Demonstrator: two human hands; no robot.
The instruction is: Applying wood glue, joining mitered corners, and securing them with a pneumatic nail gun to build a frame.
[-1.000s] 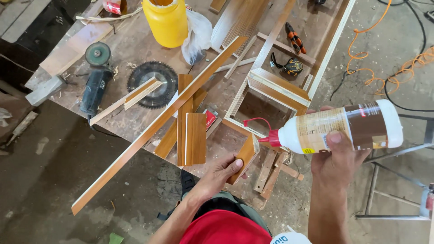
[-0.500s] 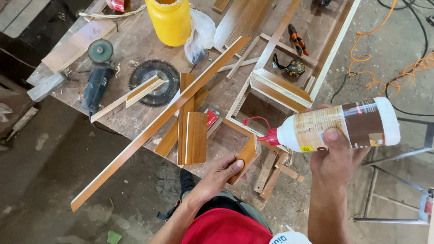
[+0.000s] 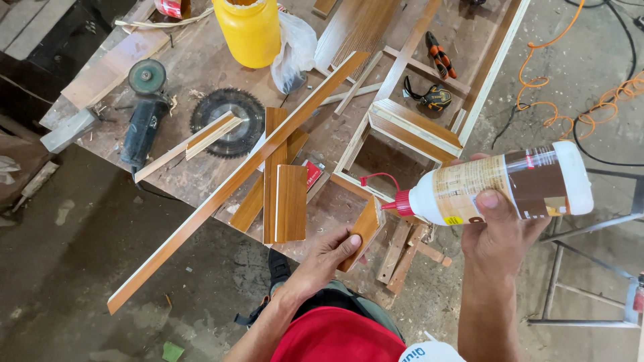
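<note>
Over the workbench [image 3: 201,181] edge, left hand [image 3: 329,258] gripping wood block [image 3: 365,231], right hand [image 3: 503,224] clutching glue bottle [image 3: 496,184] beside it

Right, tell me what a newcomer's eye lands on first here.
First, the big glue bottle lying sideways in the right hand, its red nozzle aimed at the small wood block the left hand holds at the workbench edge. Next, the bright yellow tub at the top, and the long wooden strip slanting across the bench.

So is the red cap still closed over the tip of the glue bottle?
No: the glue bottle in the right hand has its red cap hanging off, its open nozzle aimed at the small wood piece the left hand holds.
</note>
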